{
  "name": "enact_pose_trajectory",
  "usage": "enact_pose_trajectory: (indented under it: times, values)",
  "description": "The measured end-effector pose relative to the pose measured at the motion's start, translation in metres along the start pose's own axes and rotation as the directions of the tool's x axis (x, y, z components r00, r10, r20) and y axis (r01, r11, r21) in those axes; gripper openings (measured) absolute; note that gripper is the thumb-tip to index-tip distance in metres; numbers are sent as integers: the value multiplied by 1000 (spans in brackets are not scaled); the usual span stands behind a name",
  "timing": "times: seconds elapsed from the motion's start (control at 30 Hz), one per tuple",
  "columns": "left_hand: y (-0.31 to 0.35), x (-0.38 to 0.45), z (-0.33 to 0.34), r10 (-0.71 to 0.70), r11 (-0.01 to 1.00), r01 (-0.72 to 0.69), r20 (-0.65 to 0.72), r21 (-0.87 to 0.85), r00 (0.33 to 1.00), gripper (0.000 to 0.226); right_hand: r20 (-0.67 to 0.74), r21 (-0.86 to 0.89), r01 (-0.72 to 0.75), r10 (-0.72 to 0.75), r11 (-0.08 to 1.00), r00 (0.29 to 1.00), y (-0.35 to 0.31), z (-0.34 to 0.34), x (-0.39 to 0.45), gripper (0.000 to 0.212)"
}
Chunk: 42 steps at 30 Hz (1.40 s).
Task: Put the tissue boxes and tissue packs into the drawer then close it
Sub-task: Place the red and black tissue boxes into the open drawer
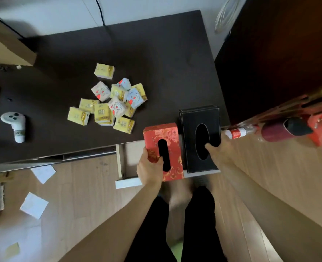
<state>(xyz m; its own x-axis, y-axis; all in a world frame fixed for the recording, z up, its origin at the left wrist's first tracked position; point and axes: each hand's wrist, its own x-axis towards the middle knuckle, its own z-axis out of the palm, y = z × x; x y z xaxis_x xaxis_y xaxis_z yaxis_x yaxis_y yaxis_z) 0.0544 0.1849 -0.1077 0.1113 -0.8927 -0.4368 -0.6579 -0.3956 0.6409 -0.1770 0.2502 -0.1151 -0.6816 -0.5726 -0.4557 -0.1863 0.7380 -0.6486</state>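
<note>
Boxes going in: left hand (150, 166) gripping red tissue box (163, 148), right hand (219, 148) gripping black tissue box (200, 137), over open drawer (127, 163) at surface (156, 53) front edge. Next: lower both, then tissue packs (109, 103).

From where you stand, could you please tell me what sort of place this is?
Probably a room in a home: a dark brown desk with an open drawer, light wooden plank flooring, and small yellow and white tissue packs lying about.

Over the open drawer (121, 163) at the dark bench (156, 63) edge, the left hand (150, 168) grips a red floral tissue box (172, 140) and the right hand (219, 150) a black tissue box (198, 118), tissue packs (111, 101) heaped behind.
</note>
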Motion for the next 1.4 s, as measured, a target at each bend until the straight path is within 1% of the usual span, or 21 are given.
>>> enact_pose_trajectory:
  times: [0.1,0.2,0.3,0.37,0.5,0.57,0.67,0.7,0.8,0.87,0.93,1.0,1.07,1.13,1.17,1.2,1.27,1.3,1.33,1.37,1.4]
  values:
    - [-9,-13,3,-16,998,16,9,54,1000,33,30,-9,-14,15,1000,999,12,-4,-16,57]
    - [-23,-30,9,-63,992,63,1,111,998,36,69,-49,-69,73,996,995,25,-7,-30,60]
    - [-34,-46,19,-124,976,125,-18,176,992,59,103,-130,-92,105,987,989,39,-10,-38,56]
    - [-40,-54,27,-145,969,149,-32,197,989,66,154,-194,-70,101,978,983,50,-10,-39,53]
    - [-51,-58,39,-158,959,167,-57,227,986,48,248,-330,-28,115,944,962,69,-6,-28,47]
    - [-59,-54,45,-183,950,190,-50,249,982,48,278,-377,8,105,926,955,77,-1,-21,42]
    - [-71,-43,54,-208,944,208,-27,255,978,53,300,-415,93,39,905,953,92,9,-17,44]
    - [-76,-40,58,-211,945,210,-24,252,977,55,308,-427,129,9,895,951,96,12,-17,49]
    - [-91,-30,66,-193,946,187,-5,263,981,61,345,-461,226,-62,858,937,108,20,-18,75]
    - [-98,-24,67,-169,942,154,27,297,985,64,353,-473,271,-102,838,930,114,24,-20,85]
    - [-104,-17,63,-133,946,99,93,308,987,71,342,-467,307,-151,829,928,116,26,-23,92]
    - [-106,-9,57,-55,960,4,175,279,983,81,310,-444,372,-250,815,917,111,27,-22,93]
    - [-103,5,51,77,954,-138,229,265,970,90,302,-446,500,-401,742,865,98,31,-12,89]
    - [-96,23,50,231,900,-323,309,293,923,95,360,-491,621,-507,611,783,83,35,8,88]
    - [-91,33,51,308,846,-428,363,319,879,93,417,-512,669,-525,539,742,75,37,19,89]
    - [-86,42,52,380,770,-535,423,349,823,87,482,-528,709,-522,468,704,69,40,28,89]
    - [-76,57,56,487,557,-711,524,429,699,66,567,-547,751,-496,370,658,61,48,43,88]
    - [-71,63,57,519,451,-757,551,473,654,57,571,-562,753,-497,343,653,59,52,48,87]
    - [-68,68,58,539,371,-774,560,513,629,52,557,-582,746,-510,324,656,59,56,52,85]
    - [-65,72,60,550,326,-777,560,538,619,49,532,-602,735,-529,313,661,58,60,54,82]
    - [-63,74,61,558,302,-781,563,547,610,46,504,-613,725,-551,314,665,58,64,56,79]
